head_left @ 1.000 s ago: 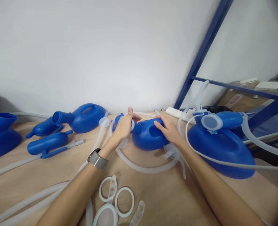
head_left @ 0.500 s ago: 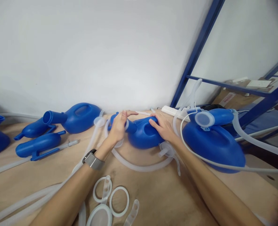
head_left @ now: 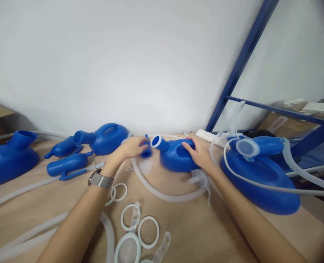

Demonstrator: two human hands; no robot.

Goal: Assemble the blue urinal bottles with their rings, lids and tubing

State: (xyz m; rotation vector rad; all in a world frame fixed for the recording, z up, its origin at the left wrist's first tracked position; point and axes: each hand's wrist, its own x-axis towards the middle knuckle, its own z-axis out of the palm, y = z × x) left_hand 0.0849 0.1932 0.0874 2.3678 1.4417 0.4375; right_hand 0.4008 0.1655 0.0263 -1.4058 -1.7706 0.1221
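A blue plastic urinal bottle (head_left: 173, 160) with a handle stands on the brown-covered table, its neck angled up to the left. A white ring (head_left: 155, 141) sits round its mouth. My right hand (head_left: 201, 151) is wrapped on the bottle's handle, thumb on top. Left of the mouth, my left hand (head_left: 133, 147) has its fingers curled on a small blue tubular fitting (head_left: 145, 152), partly hidden by them. A translucent cap (head_left: 199, 178) lies by the bottle's base. A clear hose (head_left: 162, 195) curves in front, and a translucent disc (head_left: 145, 167) lies inside its curve.
More blue bottles (head_left: 109, 140) and blue fittings (head_left: 67, 164) lie to the left. White rings (head_left: 148, 232) and lidded straps are nearer me. At right stands a large blue bottle (head_left: 260, 182) with hoses, before a blue metal frame (head_left: 241, 62). A power strip (head_left: 205, 136) lies behind.
My left hand has left the bottle's neck and moved left to the small blue fitting, uncovering the white-ringed mouth. My right hand stays on the bottle. The view has shifted left.
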